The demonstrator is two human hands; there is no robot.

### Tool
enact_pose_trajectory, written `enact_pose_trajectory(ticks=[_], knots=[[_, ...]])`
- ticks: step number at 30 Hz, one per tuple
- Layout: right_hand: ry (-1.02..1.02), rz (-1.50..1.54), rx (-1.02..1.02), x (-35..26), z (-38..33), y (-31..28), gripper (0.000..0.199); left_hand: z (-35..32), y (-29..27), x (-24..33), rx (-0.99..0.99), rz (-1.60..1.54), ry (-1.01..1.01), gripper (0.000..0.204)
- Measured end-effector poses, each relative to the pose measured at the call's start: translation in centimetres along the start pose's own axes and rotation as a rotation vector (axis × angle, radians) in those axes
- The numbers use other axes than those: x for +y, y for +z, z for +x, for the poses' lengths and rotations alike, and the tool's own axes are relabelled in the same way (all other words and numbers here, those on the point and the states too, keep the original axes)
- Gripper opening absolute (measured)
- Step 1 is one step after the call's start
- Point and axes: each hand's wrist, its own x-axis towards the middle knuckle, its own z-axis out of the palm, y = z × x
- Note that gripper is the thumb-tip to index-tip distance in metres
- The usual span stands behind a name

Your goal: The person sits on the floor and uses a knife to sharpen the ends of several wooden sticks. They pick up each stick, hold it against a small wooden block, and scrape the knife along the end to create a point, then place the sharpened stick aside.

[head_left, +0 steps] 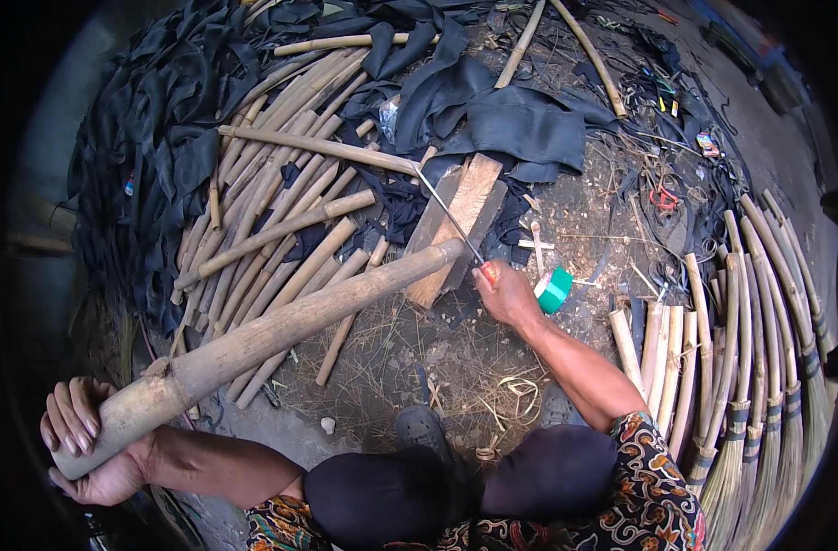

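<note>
My left hand [93, 441], at the lower left, is wrapped round the near end of a thick bamboo pole [290, 331]. The pole slants up to the right, and its far end lies over a wooden block [474, 197] on the ground. Closed round an orange-red handle, my right hand [509, 296] holds a tool with a long, thin metal blade [451, 216]. This blade passes right by the pole's far end and points up to the left. Seen almost edge-on, its exact kind cannot be told. In the picture the blade's tip meets the end of a thinner bamboo stick [322, 147].
A pile of bamboo sticks [263, 193] lies to the left, beside heaped black rubber-like strips [152, 156]. Bundled brooms [759, 367] with bamboo handles stand at the right. A green tape roll [554, 290] and red-handled scissors [662, 198] lie on the littered ground.
</note>
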Motion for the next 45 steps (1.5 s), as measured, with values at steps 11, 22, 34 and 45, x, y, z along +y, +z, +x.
enact_pose_trajectory(ticks=[11,22,34,45], knots=[[-0.017,-0.026,0.052,-1.7,0.7,-1.2,0.031,0.3,1.4,0.1,0.054,-0.036,-0.04,0.008],[-0.322,0.086,0.098,-0.8,0.0,0.8,0.024,-0.1,1.1,-0.8,-0.02,-0.087,-0.047,0.027],[-0.267,0.054,-0.116,-0.8,-1.1,-0.2,0.027,-0.1,1.0,0.1,-0.022,-0.122,-0.106,0.011],[-0.26,0.098,-0.042,-0.5,-0.1,-0.3,0.024,-0.7,1.9,-0.3,-0.142,-0.153,-0.076,0.014]])
